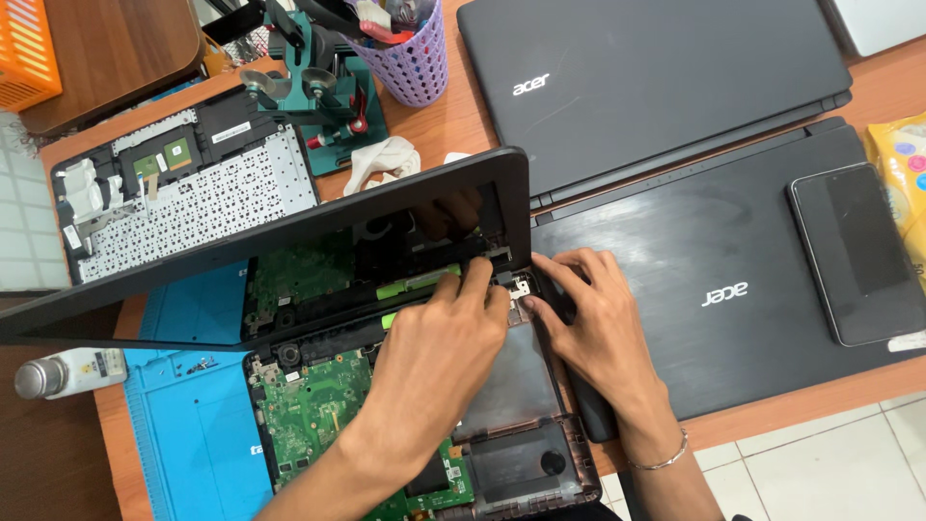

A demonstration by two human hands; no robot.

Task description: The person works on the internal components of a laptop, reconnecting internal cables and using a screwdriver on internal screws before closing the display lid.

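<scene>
Both hands are down at the right rear corner of the opened laptop (pixel 424 405), the one with its bottom cover off and green circuit board (pixel 309 405) showing. The small metal hinge (pixel 519 287) sits right there at that corner, where the raised screen (pixel 289 251) meets the base. The left hand (pixel 434 357) comes in from the near side with fingers curled and fingertips (pixel 477 280) pressed against the hinge area; whether it pinches anything I cannot tell, the knuckles hide it. The right hand (pixel 598 328) lies just right of the hinge, fingers half spread and bent, tips touching the corner of the base, gripping nothing that shows. The hinge lies straight ahead of both sets of fingertips, between them, and the left looks marginally closer. The screen's long axis runs left to right, tilted up toward the far side.

Counting now: three more laptop bodies around the open one. Two closed black laptops (pixel 656 87) (pixel 714 289) lie to its right, one behind the other, and a stripped keyboard shell (pixel 183 193) lies behind it to the left. One phone (pixel 858 251) rests on the nearer closed laptop. One blue mat (pixel 193 434) under the open laptop, one lilac basket (pixel 415 58) beyond it, one white bottle (pixel 68 374) lying to its left on the surface (pixel 820 396).
</scene>
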